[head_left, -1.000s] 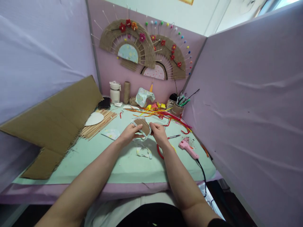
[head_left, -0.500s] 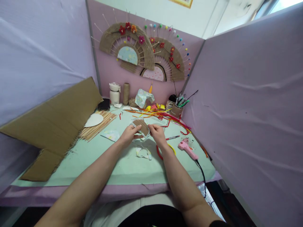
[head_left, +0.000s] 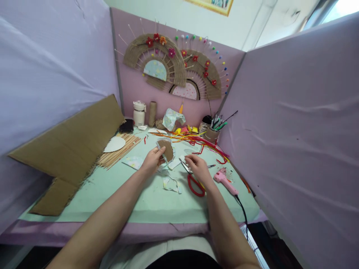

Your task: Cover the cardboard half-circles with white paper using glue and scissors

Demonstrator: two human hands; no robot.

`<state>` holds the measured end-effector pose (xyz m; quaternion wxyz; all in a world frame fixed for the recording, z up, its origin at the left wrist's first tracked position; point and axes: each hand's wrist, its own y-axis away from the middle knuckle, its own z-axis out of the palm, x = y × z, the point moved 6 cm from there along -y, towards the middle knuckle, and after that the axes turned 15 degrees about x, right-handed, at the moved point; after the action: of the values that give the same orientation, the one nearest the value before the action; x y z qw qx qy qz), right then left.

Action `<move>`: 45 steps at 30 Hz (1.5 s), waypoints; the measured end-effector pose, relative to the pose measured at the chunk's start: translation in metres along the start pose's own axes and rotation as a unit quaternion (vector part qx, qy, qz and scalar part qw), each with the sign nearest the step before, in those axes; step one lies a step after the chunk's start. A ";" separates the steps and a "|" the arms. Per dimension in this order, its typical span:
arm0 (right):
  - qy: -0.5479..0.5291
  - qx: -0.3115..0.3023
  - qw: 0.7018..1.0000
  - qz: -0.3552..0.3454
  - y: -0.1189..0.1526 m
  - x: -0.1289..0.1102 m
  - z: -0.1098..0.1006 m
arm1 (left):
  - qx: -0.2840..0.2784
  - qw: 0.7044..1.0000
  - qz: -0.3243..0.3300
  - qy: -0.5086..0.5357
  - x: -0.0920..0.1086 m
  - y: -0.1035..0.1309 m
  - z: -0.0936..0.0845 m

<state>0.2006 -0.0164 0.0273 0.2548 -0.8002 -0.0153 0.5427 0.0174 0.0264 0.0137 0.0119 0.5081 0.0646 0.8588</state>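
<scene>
In my left hand (head_left: 153, 162) is a small half-round piece of cardboard (head_left: 168, 150), pinched between thumb and fingers, with pale patterned fabric folded over its edge. My right hand (head_left: 198, 168) is apart from it, to the right, its fingers curled together above the table. Whether anything small is between those fingertips I cannot make out. Red-handled scissors (head_left: 195, 186) lie under and beside the right hand, blades toward the cardboard piece. Fabric scraps (head_left: 171, 185) lie just in front of the left hand, and a flat patterned piece (head_left: 133, 162) lies to its left.
A pink glue gun (head_left: 226, 182) with a black cord lies on the right. Wooden sticks (head_left: 120, 151) and a large cardboard sheet (head_left: 75, 138) are on the left. Colored pipe cleaners (head_left: 202, 139), a twine roll (head_left: 152, 114) and a tool holder (head_left: 212, 134) stand toward the back panel.
My right hand has let go of the cardboard piece's edge and moved right, over the scissors. The left hand still holds the piece, now alone. The view has shifted slightly.
</scene>
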 end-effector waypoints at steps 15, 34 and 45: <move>0.505 -0.005 0.863 0.032 0.035 0.090 -0.149 | -0.018 0.999 0.001 -0.049 -0.010 0.000 0.001; -0.029 0.081 0.996 0.008 0.067 -0.027 -0.051 | -0.038 0.957 0.190 -0.216 0.000 0.013 0.007; -0.040 0.063 0.994 -0.080 0.076 -0.028 -0.020 | -0.072 0.859 0.345 -0.372 0.008 0.035 0.021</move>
<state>0.1873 -0.0987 0.0248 0.3468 -0.7565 -0.0555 0.5517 0.0331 -0.0056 0.0350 -0.2255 0.7771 -0.1860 0.5574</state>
